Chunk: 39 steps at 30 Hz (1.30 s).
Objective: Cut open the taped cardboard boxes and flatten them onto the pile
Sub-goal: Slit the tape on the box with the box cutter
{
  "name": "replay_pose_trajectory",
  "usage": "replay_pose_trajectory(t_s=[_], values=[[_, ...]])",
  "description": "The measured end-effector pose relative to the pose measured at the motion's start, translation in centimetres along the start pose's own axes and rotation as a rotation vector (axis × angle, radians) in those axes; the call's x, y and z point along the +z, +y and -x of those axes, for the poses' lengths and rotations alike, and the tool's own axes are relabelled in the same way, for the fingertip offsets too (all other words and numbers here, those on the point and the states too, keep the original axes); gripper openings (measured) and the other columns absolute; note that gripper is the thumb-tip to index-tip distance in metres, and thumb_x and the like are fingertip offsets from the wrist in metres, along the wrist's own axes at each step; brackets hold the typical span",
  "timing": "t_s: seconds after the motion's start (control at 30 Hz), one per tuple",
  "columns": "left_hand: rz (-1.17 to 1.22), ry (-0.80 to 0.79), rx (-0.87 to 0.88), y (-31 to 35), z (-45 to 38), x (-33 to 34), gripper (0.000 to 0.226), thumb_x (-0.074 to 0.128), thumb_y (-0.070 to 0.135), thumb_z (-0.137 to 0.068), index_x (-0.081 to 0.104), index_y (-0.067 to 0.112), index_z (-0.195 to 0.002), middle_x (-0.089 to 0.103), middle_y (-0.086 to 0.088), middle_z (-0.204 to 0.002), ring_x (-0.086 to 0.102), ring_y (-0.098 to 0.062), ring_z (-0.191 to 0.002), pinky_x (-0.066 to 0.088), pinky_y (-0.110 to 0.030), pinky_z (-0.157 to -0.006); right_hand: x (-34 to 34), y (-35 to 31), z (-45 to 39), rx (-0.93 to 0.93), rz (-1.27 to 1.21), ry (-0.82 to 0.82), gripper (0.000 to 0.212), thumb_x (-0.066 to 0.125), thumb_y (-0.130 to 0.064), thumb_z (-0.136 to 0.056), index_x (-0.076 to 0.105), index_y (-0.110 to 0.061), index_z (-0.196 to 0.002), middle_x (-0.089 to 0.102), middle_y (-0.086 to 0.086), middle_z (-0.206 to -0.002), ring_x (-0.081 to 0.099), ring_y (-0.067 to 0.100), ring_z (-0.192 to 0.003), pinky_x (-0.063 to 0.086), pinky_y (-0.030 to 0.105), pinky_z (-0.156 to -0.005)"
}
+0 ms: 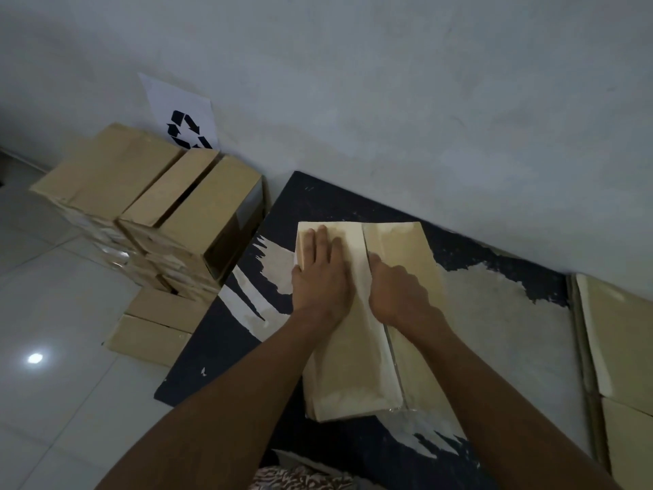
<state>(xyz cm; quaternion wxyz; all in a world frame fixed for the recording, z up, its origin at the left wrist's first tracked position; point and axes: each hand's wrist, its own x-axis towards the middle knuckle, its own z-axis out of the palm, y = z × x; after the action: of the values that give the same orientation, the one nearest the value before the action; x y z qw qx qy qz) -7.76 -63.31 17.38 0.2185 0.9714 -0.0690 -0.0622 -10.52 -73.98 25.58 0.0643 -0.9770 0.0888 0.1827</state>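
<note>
A long brown cardboard box (353, 366) lies on a dark, worn mat (226, 334) in front of me, its centre seam running away from me. My left hand (319, 277) rests flat on the box's left top flap, fingers straight and spread. My right hand (397, 291) sits on the seam with its fingers curled, one fingertip pointing along the seam. Anything inside that fist is hidden. Clear tape shows at the box's near end. A stack of brown cardboard boxes (169, 206) stands at the left against the wall.
A white sheet with a black recycling symbol (185, 118) leans on the wall behind the stack. Flat cardboard pieces (622, 344) lie at the right edge beside the mat. Another flat piece (152, 330) lies on the white tiled floor (53, 313) at the left. The wall runs close behind.
</note>
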Motion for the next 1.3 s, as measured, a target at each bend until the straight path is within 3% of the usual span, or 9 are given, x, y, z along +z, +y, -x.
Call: replay_pose_trajectory(t_s=[0.13, 0.4, 0.57, 0.63, 0.73, 0.8, 0.93, 1.17, 1.3], values=[[0.009, 0.005, -0.015, -0.1, -0.2, 0.3, 0.056, 0.026, 0.036, -0.106, 0.008, 0.02, -0.157, -0.012, -0.004, -0.166, -0.015, -0.027, -0.152, 0.031, -0.059, -0.114, 1.2, 0.3, 4.8, 0.008, 0.076, -0.051, 0.067, 0.041, -0.016, -0.102, 0.004, -0.015, -0.158, 0.054, 0.015, -0.129, 0.057, 0.03, -0.113, 0.047, 0.039, -0.091], [0.012, 0.044, 0.014, -0.3, -0.2, 0.4, 0.052, 0.028, 0.037, -0.106, 0.02, 0.02, -0.154, 0.0, -0.006, -0.167, -0.006, -0.029, -0.153, 0.036, -0.057, -0.112, 2.8, 2.3, 11.3, 0.032, 0.08, -0.132, 0.075, 0.043, -0.014, -0.101, -0.005, -0.021, -0.157, 0.056, 0.011, -0.121, 0.058, 0.027, -0.106, 0.047, 0.038, -0.088], [0.039, 0.114, 0.073, -0.2, 1.3, -0.9, 0.035, 0.04, 0.026, -0.102, 0.055, 0.018, -0.132, 0.036, -0.006, -0.156, 0.016, -0.026, -0.151, 0.008, -0.061, -0.12, 3.1, 2.0, 11.9, 0.08, 0.074, -0.124, 0.071, 0.039, -0.017, -0.102, -0.005, -0.022, -0.157, 0.056, 0.011, -0.121, 0.057, 0.028, -0.107, 0.046, 0.039, -0.089], [0.01, 0.083, 0.149, 0.2, 3.7, -0.9, 0.04, 0.039, 0.028, -0.101, 0.049, 0.017, -0.138, 0.034, -0.008, -0.157, 0.015, -0.027, -0.151, 0.003, -0.059, -0.121, 3.2, 1.8, 11.7, 0.094, 0.067, -0.119, 0.068, 0.037, -0.018, -0.103, -0.003, -0.022, -0.158, 0.056, 0.011, -0.121, 0.057, 0.027, -0.106, 0.046, 0.038, -0.087], [-0.127, -0.05, 0.224, 0.5, 7.0, 0.5, 0.064, 0.012, 0.047, -0.099, 0.017, 0.019, -0.157, 0.001, -0.009, -0.167, -0.007, -0.028, -0.153, -0.009, -0.058, -0.117, 3.5, 1.7, 11.5, 0.107, 0.073, -0.093, 0.066, 0.036, -0.018, -0.102, 0.0, -0.023, -0.157, 0.057, 0.011, -0.118, 0.059, 0.027, -0.102, 0.046, 0.037, -0.082], [-0.152, -0.071, 0.209, 0.3, 7.4, 1.3, 0.071, 0.0, 0.052, -0.096, 0.006, 0.02, -0.159, -0.01, -0.006, -0.166, -0.015, -0.025, -0.152, -0.008, -0.059, -0.117, 3.7, 1.8, 11.8, 0.12, 0.083, -0.101, 0.067, 0.037, -0.019, -0.102, 0.001, -0.024, -0.157, 0.057, 0.011, -0.12, 0.059, 0.028, -0.103, 0.045, 0.037, -0.081], [-0.157, -0.108, 0.181, 0.3, 7.4, 1.3, 0.063, 0.016, 0.048, -0.105, 0.0, 0.021, -0.159, -0.017, -0.003, -0.165, -0.019, -0.024, -0.151, 0.001, -0.062, -0.119, 4.0, 2.7, 13.8, 0.098, 0.095, -0.15, 0.071, 0.043, -0.019, -0.099, 0.002, -0.025, -0.157, 0.055, 0.01, -0.122, 0.057, 0.027, -0.106, 0.042, 0.035, -0.079], [-0.191, -0.089, 0.164, 0.6, 7.6, 1.1, 0.062, 0.015, 0.047, -0.105, -0.001, 0.021, -0.159, -0.016, -0.003, -0.166, -0.018, -0.024, -0.152, 0.004, -0.062, -0.119, 5.0, 4.2, 17.4, 0.082, 0.082, -0.187, 0.086, 0.054, -0.021, -0.096, -0.006, -0.023, -0.157, 0.054, 0.011, -0.126, 0.056, 0.027, -0.111, 0.046, 0.037, -0.089], [-0.188, -0.083, 0.163, 0.8, 8.0, 0.9, 0.062, 0.015, 0.047, -0.105, 0.0, 0.021, -0.159, -0.014, -0.002, -0.166, -0.017, -0.024, -0.152, 0.005, -0.062, -0.119, 5.9, 4.9, 18.9, 0.07, 0.09, -0.155, 0.091, 0.056, -0.018, -0.096, -0.011, -0.021, -0.157, 0.057, 0.009, -0.121, 0.059, 0.024, -0.106, 0.047, 0.034, -0.084]])
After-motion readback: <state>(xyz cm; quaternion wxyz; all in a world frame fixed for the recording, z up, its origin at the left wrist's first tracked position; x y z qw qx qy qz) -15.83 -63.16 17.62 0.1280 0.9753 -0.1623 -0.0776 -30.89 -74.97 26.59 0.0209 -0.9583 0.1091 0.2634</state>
